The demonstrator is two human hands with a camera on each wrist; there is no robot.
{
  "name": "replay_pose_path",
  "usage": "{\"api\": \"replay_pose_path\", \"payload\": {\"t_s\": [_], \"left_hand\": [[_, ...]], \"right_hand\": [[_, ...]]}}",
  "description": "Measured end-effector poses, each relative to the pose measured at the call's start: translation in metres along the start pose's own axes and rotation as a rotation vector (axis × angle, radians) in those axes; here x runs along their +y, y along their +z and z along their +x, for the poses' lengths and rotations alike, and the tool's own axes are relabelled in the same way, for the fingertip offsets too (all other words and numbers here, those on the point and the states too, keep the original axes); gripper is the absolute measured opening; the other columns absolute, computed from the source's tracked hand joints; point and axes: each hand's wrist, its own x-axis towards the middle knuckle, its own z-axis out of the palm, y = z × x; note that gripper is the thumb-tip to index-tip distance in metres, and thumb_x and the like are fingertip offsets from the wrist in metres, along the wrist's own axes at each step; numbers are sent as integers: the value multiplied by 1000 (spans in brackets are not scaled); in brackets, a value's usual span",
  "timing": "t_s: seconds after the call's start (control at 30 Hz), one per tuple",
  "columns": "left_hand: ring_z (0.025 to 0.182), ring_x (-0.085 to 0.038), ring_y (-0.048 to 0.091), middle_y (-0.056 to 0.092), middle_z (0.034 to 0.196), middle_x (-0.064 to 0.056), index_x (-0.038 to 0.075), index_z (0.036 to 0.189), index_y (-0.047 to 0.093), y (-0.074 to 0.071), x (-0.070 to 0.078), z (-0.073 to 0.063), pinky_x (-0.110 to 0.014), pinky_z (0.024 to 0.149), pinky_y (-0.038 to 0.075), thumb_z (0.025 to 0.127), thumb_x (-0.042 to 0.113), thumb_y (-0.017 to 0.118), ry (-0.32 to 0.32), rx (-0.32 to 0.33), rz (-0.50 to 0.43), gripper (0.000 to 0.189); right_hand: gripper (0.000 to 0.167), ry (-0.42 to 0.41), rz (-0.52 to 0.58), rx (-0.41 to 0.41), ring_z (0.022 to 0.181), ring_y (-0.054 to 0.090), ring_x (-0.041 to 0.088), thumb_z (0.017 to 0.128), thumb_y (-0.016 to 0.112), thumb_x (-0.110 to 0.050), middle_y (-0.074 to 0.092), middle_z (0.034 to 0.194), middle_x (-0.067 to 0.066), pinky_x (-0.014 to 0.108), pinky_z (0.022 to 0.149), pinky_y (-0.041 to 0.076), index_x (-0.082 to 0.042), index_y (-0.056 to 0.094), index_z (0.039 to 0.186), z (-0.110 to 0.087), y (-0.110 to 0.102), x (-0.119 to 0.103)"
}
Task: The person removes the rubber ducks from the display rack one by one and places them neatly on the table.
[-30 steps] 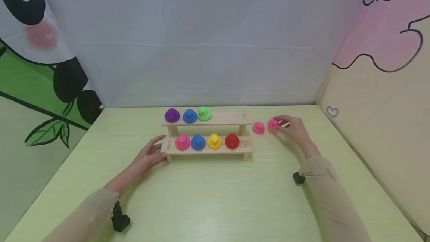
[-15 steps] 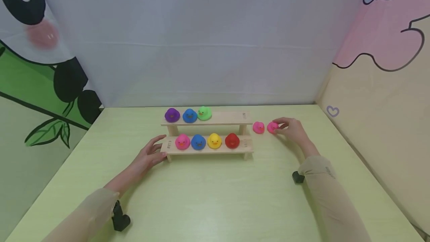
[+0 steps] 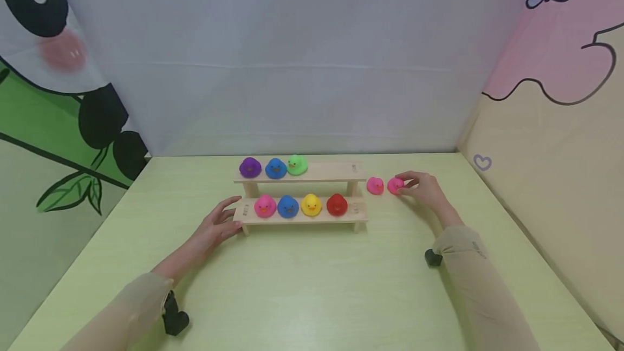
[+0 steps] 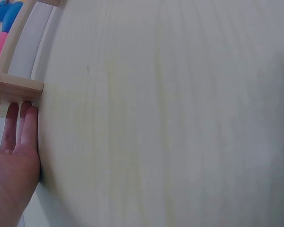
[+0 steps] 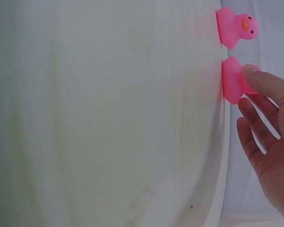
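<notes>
My right hand [image 3: 423, 187] pinches a pink rubber duck [image 5: 233, 81] between thumb and fingers; the duck's base sits on the table. Just left of it stands another pink rubber duck [image 3: 375, 186]. A two-tier wooden rack [image 3: 358, 207] is in the middle, and my left hand [image 3: 218, 225] holds its left end, thumb at the front corner and fingers by the end support [image 4: 21, 87]. On the lower tier are pink [image 3: 265, 206], blue [image 3: 288, 207], yellow [image 3: 311, 205] and red [image 3: 337, 205] ducks. Purple [image 3: 250, 167], blue [image 3: 275, 168] and green [image 3: 297, 164] ducks sit on the upper tier.
The pale wood-grain table [image 3: 302, 291] runs back to a white cloth backdrop [image 3: 302, 58]. Bare board [image 3: 331, 169] shows on the right part of the upper tier. Cartoon-printed panels [image 3: 546, 156] flank the table.
My right hand has lowered the pink duck slightly and straightened it beside the other pink one. In the last half second almost nothing moves. The left hand stays put.
</notes>
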Motion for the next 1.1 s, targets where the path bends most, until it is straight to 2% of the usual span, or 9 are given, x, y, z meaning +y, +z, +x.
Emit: {"api": "replay_pose_path", "payload": {"t_s": [0.2, 0.3, 0.53, 0.83, 1.1], "left_hand": [[111, 4, 58, 31, 154, -23, 17, 158, 17, 0, 1, -1, -19, 99, 53, 98, 15, 59, -6, -2, 7, 73], [110, 4, 59, 32, 153, -22, 17, 158, 18, 0, 1, -2, -18, 98, 53, 98, 15, 58, -7, -1, 9, 72], [110, 3, 60, 43, 142, -9, 16, 157, 18, 1, 2, -2, -17, 96, 53, 98, 14, 59, -2, 1, -1, 72], [110, 3, 59, 32, 152, -22, 17, 158, 18, 1, 2, -2, -17, 98, 53, 98, 16, 59, -7, 0, 10, 72], [110, 2, 60, 37, 149, -18, 17, 158, 18, 0, 1, -2, -17, 97, 53, 98, 16, 59, -6, 1, 10, 72]], "right_hand": [[42, 10, 3, 0, 107, 62, 32, 88, 75, -20, 68, 125, 14, 31, 83, 45, -11, 65, 128, 1, 2, 2], [41, 18, 8, -8, 107, 61, 32, 88, 74, -20, 68, 125, 14, 31, 83, 46, -12, 65, 128, 2, 3, 2], [41, 22, 5, -22, 108, 60, 32, 89, 73, -21, 66, 126, 13, 32, 83, 47, -13, 65, 128, 0, 3, 3], [41, 13, 5, -15, 109, 60, 33, 89, 73, -21, 66, 126, 14, 37, 86, 48, -13, 65, 128, 0, 3, 2], [53, -28, 20, -20, 123, 50, 38, 89, 73, -16, 57, 138, 16, 53, 101, 49, -9, 56, 138, 0, 3, -4]]}}
